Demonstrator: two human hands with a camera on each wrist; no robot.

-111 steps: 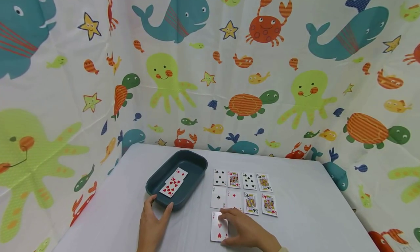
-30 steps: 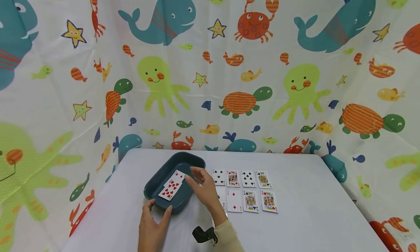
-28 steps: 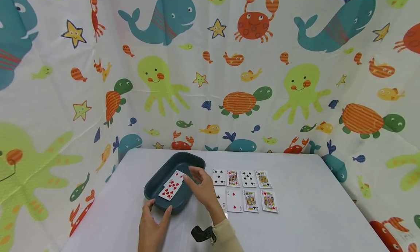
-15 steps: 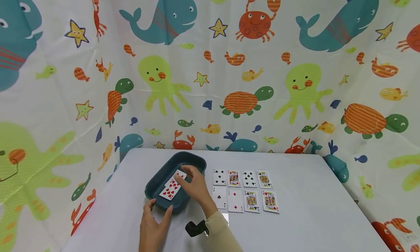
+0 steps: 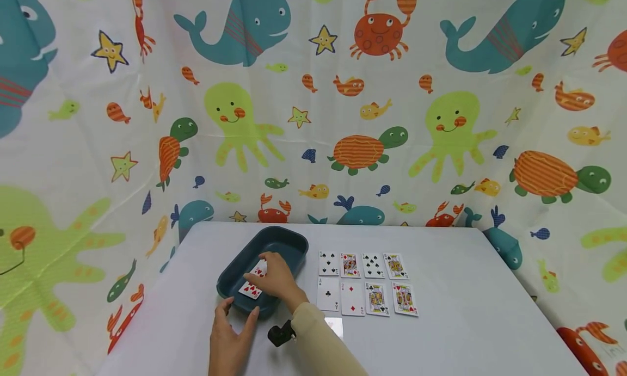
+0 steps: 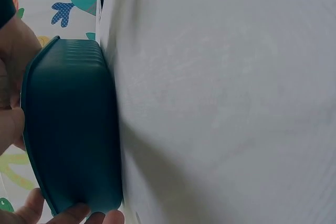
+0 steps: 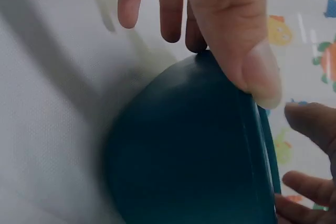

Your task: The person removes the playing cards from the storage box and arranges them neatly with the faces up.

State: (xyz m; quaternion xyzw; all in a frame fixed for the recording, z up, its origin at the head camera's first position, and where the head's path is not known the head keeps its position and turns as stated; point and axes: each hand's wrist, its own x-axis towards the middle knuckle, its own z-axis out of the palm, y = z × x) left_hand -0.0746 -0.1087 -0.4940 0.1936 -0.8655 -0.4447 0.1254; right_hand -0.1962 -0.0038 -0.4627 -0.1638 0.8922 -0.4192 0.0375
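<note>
My left hand (image 5: 230, 335) grips the near end of a dark teal tray (image 5: 300, 244), thumb and fingers spread around its corner. In the right wrist view the left thumb (image 7: 262, 74) presses on the tray's rim. My right hand (image 5: 276, 278) reaches into the tray over a few overlapping playing cards (image 5: 251, 290) with red pips. Its thumb and index finger are apart above the cards and partly hide them. In the left wrist view the right hand (image 6: 16, 51) sits over the tray's top edge, cut off by the frame.
Right of the tray, two rows of face-up playing cards (image 5: 352, 299) lie on the white tabletop (image 5: 455, 310). Nearer me, another card (image 5: 335, 326) shines with glare, partly covered by the right sleeve (image 5: 318, 332). A sea-animal curtain (image 5: 313, 147) hangs behind and at both sides.
My right hand has moved from the near heart card to the tray's right side, then left over the cards inside. My left hand stays at the tray's near end.
</note>
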